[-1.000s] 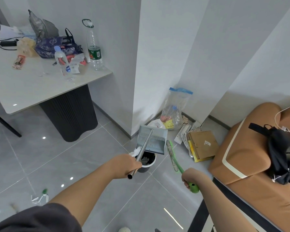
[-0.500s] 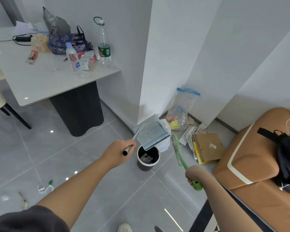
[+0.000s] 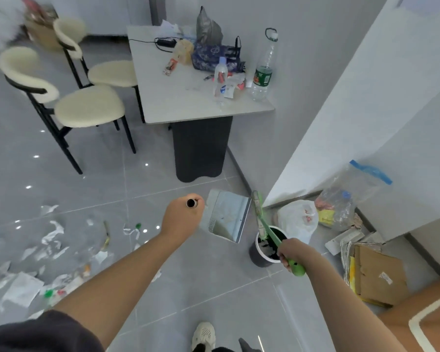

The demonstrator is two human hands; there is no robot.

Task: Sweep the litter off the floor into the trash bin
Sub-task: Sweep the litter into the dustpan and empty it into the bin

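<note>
No text, brand or number can be read anywhere. The green label on the large bottle (image 3: 264, 69) at the far right of the table (image 3: 178, 102) is too blurred to make out, and so is the white sticker on the cardboard box (image 3: 381, 278) on the floor at the near right

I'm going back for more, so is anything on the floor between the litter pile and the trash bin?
Nothing visible blocks it. The floor between the litter and the trash bin is bare tile; only the person's own left arm hangs above it.
</note>
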